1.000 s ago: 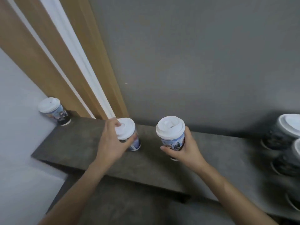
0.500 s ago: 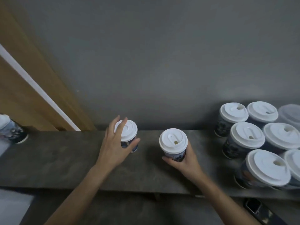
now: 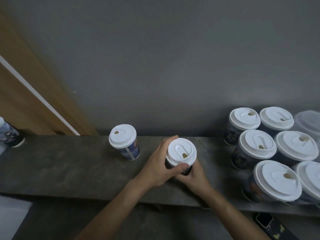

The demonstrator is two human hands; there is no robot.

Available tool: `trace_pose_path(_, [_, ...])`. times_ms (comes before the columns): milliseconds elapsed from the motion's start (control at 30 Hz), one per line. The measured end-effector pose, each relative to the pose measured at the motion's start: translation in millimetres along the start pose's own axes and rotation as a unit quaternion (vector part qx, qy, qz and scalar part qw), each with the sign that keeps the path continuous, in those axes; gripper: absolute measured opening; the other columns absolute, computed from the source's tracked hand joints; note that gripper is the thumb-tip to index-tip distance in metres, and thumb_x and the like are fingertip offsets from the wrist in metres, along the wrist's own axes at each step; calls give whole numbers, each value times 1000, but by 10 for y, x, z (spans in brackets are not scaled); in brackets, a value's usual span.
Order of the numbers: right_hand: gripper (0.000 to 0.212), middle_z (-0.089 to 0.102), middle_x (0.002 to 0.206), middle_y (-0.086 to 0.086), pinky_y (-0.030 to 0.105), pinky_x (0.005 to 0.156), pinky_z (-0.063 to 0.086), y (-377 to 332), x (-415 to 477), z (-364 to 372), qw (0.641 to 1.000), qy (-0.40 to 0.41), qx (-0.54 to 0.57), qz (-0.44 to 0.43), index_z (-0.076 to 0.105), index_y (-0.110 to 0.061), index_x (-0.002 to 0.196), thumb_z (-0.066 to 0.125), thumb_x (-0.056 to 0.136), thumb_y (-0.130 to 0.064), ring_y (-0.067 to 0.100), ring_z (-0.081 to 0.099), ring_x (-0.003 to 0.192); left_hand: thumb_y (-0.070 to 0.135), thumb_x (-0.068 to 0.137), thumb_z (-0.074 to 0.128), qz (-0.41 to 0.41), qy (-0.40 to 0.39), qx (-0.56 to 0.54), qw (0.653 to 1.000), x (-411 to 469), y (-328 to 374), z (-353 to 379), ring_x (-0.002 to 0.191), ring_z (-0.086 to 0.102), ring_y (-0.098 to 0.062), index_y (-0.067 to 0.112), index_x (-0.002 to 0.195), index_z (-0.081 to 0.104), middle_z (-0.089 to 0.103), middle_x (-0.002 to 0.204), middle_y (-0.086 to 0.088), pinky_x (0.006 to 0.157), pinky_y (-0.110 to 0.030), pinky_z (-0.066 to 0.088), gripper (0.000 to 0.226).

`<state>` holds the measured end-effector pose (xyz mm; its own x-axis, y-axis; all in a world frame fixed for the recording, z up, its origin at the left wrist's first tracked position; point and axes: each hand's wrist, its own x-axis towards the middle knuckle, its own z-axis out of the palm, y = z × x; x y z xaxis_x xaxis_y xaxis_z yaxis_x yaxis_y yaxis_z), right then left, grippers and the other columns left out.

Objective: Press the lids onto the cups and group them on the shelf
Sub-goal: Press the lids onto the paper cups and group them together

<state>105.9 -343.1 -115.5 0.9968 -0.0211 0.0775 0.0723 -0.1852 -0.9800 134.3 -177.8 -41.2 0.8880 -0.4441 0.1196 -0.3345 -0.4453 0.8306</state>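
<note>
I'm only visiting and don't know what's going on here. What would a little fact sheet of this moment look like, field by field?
setting: grey shelf against a grey wall
hands: left hand and right hand both grip the held cup, lid on
lone cup: lidded, upright, left of the hands, untouched
group of cups: lidded, packed together at the right end
far-left cup: cut off by the picture's edge
phone: below the shelf, lower right

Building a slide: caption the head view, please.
The left hand and right hand grip one lidded cup on the shelf, between a lone cup and a cup cluster.
</note>
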Motion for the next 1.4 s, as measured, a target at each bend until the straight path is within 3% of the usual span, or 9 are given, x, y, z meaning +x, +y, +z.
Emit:
trace_pose_path(267, [82, 63, 137, -18, 22, 108, 47, -16, 3, 7, 1000, 4, 24, -11, 48, -16, 145, 90, 76, -6, 7, 59, 131, 48, 87, 67, -16, 35, -105, 994, -21, 8, 97, 134, 51, -6, 32, 146, 40, 55, 140, 22, 108, -18, 39, 68])
trace_pose_path(433, [88, 60, 143, -10, 16, 106, 44, -41, -15, 39, 999, 7, 37, -19, 45, -16, 147, 92, 74, -14, 5, 56, 133, 57, 95, 50, -37, 27, -56, 997, -63, 21, 93, 138, 46, -1, 36, 149, 32, 49, 146, 21, 111, -18, 35, 60])
trace_pose_path(567, [90, 58, 145, -7, 18, 108, 43, -49, -21, 35, 999, 12, 31, -27, 43, -14, 148, 93, 73, -16, 6, 55, 135, 56, 90, 63, -35, 14, -44, 998, -19, 32, 35, 136, 48, -2, 31, 149, 36, 51, 145, 17, 111, -25, 39, 70])
trace_pose_path(733, [83, 61, 142, -1, 19, 108, 44, -14, 16, 32, 999, 18, 7, -32, 47, -7, 145, 90, 74, -3, 8, 58, 132, 35, 69, 91, -9, 66, -30, 997, 100, 134, 117, 117, 61, -4, 28, 134, 50, 63, 123, 18, 94, -17, 47, 77])
trace_pose_path(867, [85, 62, 142, 0, 24, 108, 46, -6, 26, 40, 999, 13, 2, -35, 48, -7, 145, 92, 73, -10, 13, 58, 133, 29, 69, 92, -13, 105, -61, 992, 31, 92, 205, 115, 63, -5, 27, 135, 52, 66, 121, 19, 96, -21, 50, 77])
trace_pose_path(967, [86, 61, 143, -1, 30, 110, 46, -8, 39, 41, 999, 18, 4, -35, 47, -10, 146, 93, 73, -12, 16, 57, 134, 34, 71, 92, -29, 51, -70, 996, 69, 93, 97, 120, 61, -4, 29, 139, 49, 65, 126, 17, 98, -21, 49, 81])
trace_pose_path(1067, [85, 62, 142, -3, 22, 108, 45, -23, 22, 49, 999, 30, 9, -35, 49, -11, 145, 93, 73, -16, 11, 58, 133, 51, 65, 88, -45, 2, -51, 998, 146, 115, -4, 120, 58, 1, 34, 141, 47, 63, 128, 19, 100, -21, 48, 87])
trace_pose_path(1167, [87, 61, 142, -6, 19, 107, 45, -34, 9, 54, 999, 27, 4, -39, 48, -12, 146, 94, 72, -17, 9, 57, 132, 44, 67, 88, -44, 27, -78, 996, 118, 105, 42, 120, 61, -4, 31, 139, 50, 65, 126, 17, 101, -25, 49, 83])
trace_pose_path(1400, [91, 61, 142, -7, 34, 109, 49, -14, 6, 49, 999, 38, -10, -32, 47, -19, 146, 97, 69, -21, 11, 58, 132, 43, 70, 86, -38, 50, -108, 992, 84, 69, 75, 122, 61, -8, 28, 140, 51, 65, 127, 16, 103, -27, 49, 80])
